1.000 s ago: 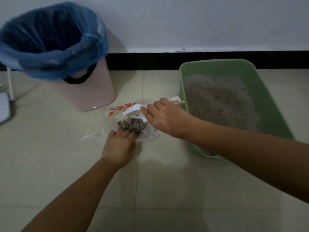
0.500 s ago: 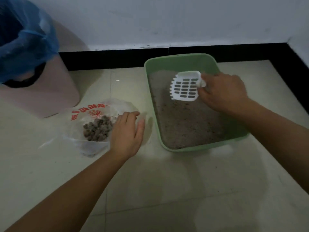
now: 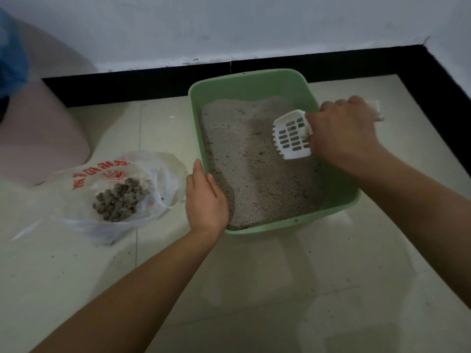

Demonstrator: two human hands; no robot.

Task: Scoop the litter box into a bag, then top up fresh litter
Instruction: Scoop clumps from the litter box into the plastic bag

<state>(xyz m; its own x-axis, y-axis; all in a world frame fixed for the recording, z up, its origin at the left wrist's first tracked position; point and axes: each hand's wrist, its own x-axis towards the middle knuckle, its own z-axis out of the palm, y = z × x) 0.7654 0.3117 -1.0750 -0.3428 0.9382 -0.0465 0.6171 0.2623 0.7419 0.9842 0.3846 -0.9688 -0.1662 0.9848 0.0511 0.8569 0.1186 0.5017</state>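
A green litter box (image 3: 254,85) filled with grey litter (image 3: 257,169) stands on the tiled floor near the wall. My right hand (image 3: 342,133) grips the handle of a white slotted scoop (image 3: 291,135), whose blade hangs over the right side of the litter, tilted down. My left hand (image 3: 205,200) holds the box's near-left rim, thumb inside. Left of the box lies a clear plastic bag (image 3: 158,174) with red print, holding a pile of dark clumps (image 3: 119,202).
A pink bin (image 3: 38,138) with a blue liner (image 3: 11,62) stands at the far left. A black skirting board (image 3: 153,82) runs along the white wall and turns the corner at the right. Bare tiles lie in front of the box.
My left hand left the bag and took the box's left rim. My right hand carried the scoop from the bag to the litter box, then further right and lower over the litter.
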